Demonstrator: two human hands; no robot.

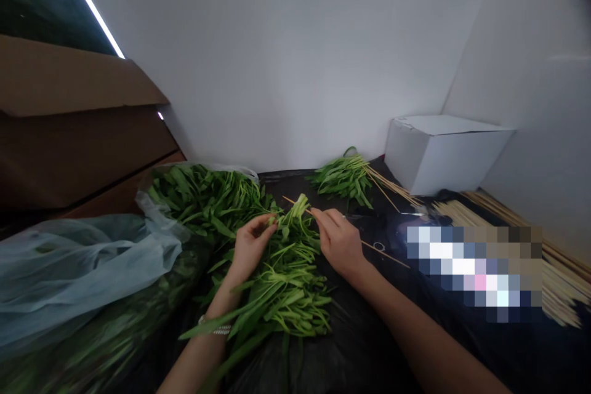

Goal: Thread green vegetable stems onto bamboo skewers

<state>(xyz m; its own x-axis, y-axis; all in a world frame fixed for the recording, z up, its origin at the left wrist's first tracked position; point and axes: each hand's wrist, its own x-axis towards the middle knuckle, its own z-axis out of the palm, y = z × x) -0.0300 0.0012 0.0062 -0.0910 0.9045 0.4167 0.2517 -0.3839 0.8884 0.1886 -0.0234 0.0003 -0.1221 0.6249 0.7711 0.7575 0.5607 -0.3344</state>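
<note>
Between my hands, a small bunch of leafy green stems (298, 206) is threaded on a thin wooden skewer, whose pointed tip (287, 199) sticks out to the left. My right hand (340, 241) grips the skewer's other end, fingers closed. My left hand (253, 247), thumb and fingers pinched together, holds a green stem at the bunch's left side; the fingertips partly hide it. Below the hands lies a loose pile of leafy greens (295, 295), its pale cut stems towards the right. A single skewer (388, 253) rests to the right of my right hand.
Greens fill an open plastic bag (161, 209) on the left. Skewered greens (344, 175) lie at the back. Bare wooden sticks (462, 212) and a pixelated patch are at right, before a white box (415, 154). A cardboard box (83, 86) stands left. Black plastic covers the surface.
</note>
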